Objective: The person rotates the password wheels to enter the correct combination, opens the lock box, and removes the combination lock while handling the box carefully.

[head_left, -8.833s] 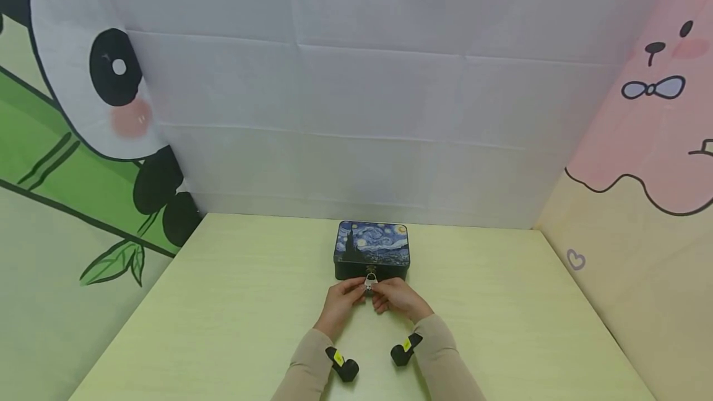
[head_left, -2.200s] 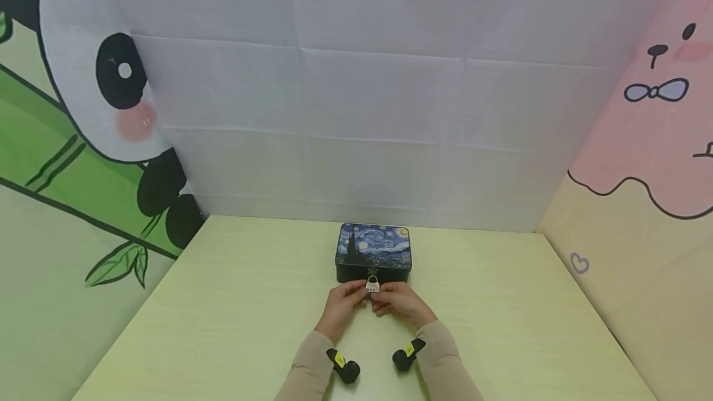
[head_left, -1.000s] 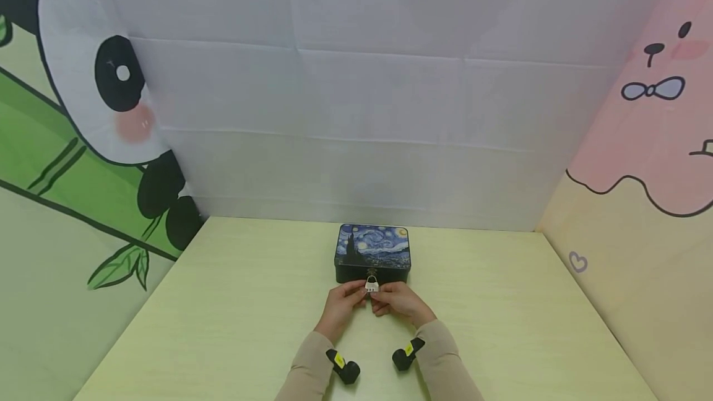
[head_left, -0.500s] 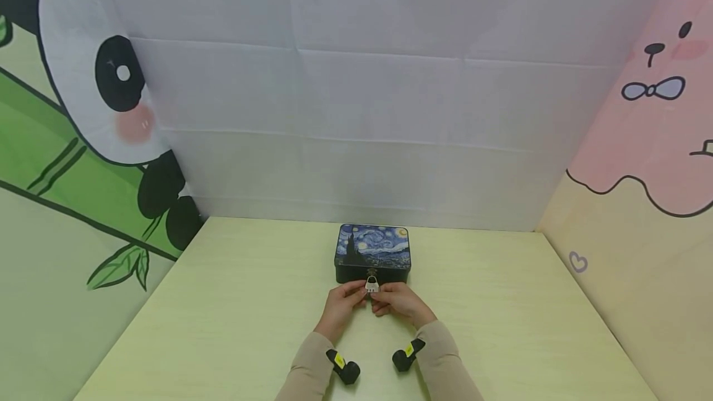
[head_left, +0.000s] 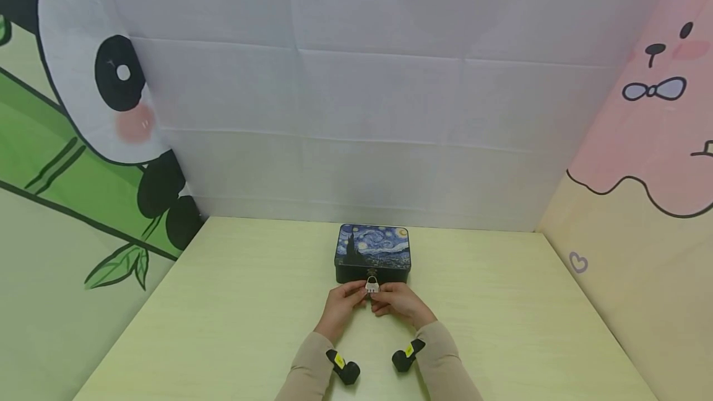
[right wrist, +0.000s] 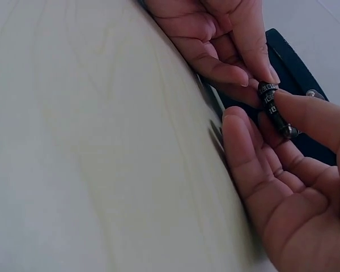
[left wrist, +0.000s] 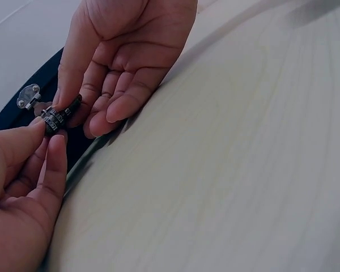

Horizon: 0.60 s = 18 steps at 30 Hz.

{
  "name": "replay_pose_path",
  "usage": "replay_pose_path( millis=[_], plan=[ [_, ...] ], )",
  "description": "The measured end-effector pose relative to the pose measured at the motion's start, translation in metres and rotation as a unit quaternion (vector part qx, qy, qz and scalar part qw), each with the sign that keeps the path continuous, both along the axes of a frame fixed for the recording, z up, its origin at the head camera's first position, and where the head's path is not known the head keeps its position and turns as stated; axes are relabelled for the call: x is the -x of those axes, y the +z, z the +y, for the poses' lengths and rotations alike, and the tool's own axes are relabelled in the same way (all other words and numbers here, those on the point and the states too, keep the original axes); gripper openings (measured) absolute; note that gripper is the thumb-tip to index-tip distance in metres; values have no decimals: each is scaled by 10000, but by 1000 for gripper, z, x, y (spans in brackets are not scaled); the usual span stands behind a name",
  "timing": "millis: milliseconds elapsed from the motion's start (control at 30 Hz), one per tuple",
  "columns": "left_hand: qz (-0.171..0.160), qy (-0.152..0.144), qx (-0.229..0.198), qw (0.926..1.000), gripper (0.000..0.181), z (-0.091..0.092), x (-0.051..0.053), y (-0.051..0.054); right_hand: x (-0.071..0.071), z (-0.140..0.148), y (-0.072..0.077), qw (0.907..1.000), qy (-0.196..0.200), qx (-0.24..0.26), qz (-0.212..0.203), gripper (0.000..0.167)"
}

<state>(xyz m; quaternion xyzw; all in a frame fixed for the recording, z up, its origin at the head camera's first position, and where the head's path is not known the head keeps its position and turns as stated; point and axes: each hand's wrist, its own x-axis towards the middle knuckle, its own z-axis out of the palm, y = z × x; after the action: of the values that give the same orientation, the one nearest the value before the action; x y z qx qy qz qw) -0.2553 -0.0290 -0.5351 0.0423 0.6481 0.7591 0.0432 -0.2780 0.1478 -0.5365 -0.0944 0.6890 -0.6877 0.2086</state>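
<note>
Dial padlock (head_left: 372, 288) between both hands (head_left: 338, 306) (head_left: 405, 301), each pinching it, at painted box (head_left: 374, 246) front

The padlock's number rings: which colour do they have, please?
The number rings look black with whitish digits, best seen in the right wrist view.

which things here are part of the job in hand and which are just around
Part of the job:
combination padlock, pinched by both hands
left hand
right hand
tin box, right behind the padlock
metal clasp on its front

Just around:
table
white sheet
panda picture
pink cartoon figure
</note>
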Motion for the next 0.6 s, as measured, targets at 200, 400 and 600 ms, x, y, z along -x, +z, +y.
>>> replay_pose_path(
  millis=[200, 400, 600],
  plan=[
    [-38, 61, 42, 10000, 30, 1, 14, -23, 1, 1, 0, 10000, 38, -4, -26, 21],
    [-20, 36, 23, 10000, 29, 1, 5, -8, 2, 1, -1, 10000, 54, -76, 13, 23],
    [20, 14, -50, 10000, 28, 0, 1, 0, 3, 1, -1, 9999, 94, -107, 68, 24]
  ],
)
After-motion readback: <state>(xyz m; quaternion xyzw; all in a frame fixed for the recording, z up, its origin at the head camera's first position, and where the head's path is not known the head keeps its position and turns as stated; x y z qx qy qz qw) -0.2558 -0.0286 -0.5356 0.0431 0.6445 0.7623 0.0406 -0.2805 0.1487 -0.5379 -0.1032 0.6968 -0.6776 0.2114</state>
